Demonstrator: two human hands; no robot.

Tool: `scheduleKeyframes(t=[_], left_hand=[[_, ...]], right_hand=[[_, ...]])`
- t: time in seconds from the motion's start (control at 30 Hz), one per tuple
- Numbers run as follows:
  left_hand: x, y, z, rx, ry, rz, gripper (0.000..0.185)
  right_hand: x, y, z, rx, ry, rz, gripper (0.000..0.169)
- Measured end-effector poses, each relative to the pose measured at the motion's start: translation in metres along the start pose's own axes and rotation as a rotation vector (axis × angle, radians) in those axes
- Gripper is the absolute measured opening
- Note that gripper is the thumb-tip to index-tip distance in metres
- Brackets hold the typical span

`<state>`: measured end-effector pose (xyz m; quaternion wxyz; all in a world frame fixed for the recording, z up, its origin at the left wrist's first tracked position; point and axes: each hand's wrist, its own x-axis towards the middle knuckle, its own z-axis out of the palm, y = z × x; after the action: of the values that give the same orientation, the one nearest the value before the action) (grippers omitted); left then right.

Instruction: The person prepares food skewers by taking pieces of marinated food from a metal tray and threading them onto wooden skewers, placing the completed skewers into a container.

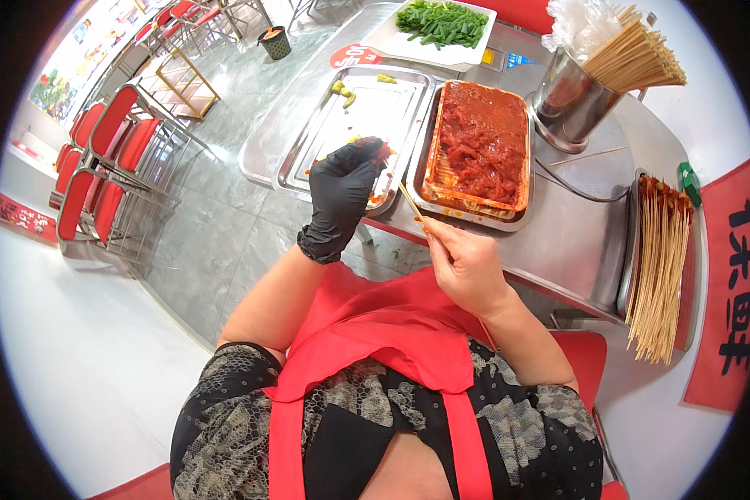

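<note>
My left hand (345,190), in a black glove, pinches a small piece of red marinated meat (384,151) over the near right corner of a metal tray (375,84). A thin bamboo skewer (409,199) slants from that piece down to my right hand (469,265), which is bare and grips the stick. How far the tip enters the meat is hidden by the glove. A few green pickled pepper pieces (344,92) lie at the far end of the metal tray. Beside it, a plastic tub (437,147) of red marinated meat (484,137) sits in a second metal tray (415,181).
A white tray (381,44) of cut green vegetable (442,24) stands at the back. To the right are a metal canister (569,103) of bamboo skewers (637,56), a loose skewer (587,156) and a tray of loaded skewers (662,256). Red folding chairs (106,169) stand left.
</note>
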<state>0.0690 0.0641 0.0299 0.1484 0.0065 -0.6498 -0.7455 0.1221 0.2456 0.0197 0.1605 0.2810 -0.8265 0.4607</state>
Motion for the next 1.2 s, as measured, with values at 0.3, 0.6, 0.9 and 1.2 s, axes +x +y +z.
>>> scheduleKeyframes(t=[0.3, 0.6, 0.9, 1.2], left_hand=[[-0.006, -0.001, 0.001, -0.022, -0.018, -0.003, 0.027], [-0.006, 0.004, 0.002, -0.237, -0.086, 0.047, 0.051], [-0.015, 0.008, 0.003, -0.272, 0.033, 0.014, 0.036], [-0.010, 0.001, -0.017, -0.003, -0.074, 0.214, 0.048]], right_hand=[[0.011, -0.001, 0.003, -0.064, 0.026, 0.002, 0.020], [0.013, -0.009, 0.008, 0.020, 0.081, -0.058, 0.020], [-0.001, -0.012, 0.008, 0.542, -0.108, 0.467, 0.013], [0.000, -0.007, 0.011, 0.255, 0.164, 0.097, 0.007]])
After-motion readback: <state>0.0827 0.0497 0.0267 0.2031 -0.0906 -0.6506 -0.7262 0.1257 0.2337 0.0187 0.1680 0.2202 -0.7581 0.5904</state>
